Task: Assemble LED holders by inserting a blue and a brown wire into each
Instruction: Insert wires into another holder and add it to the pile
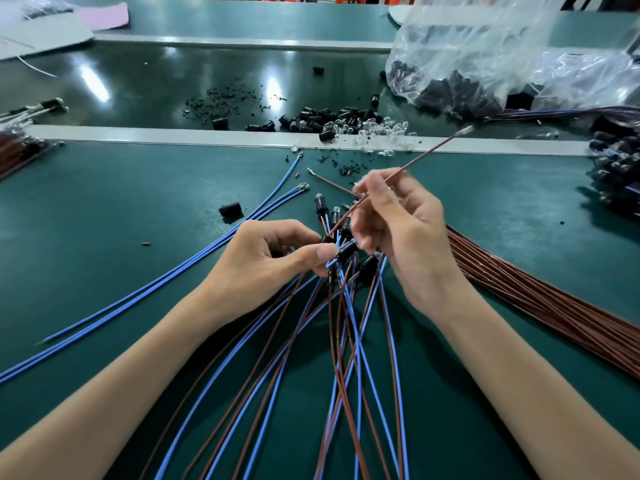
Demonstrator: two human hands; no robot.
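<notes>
My left hand (273,252) pinches a black LED holder (347,251) with a blue wire coming out of it. My right hand (398,223) pinches a brown wire (420,155) that slants up to the right, its metal tip near the grey strip. Between the hands stand several wired holders (329,211) with clear LED tips. Their blue and brown wires (346,358) fan down toward me. Three loose blue wires (194,258) lie to the left. Another loose brown wire (329,181) lies just behind my right hand.
A bundle of brown wires (540,296) lies at the right. Loose black holders and clear LEDs (346,124) are heaped behind the grey strip (173,135). A plastic bag of holders (485,64) sits at the back right. One lone holder (230,209) lies on the green mat.
</notes>
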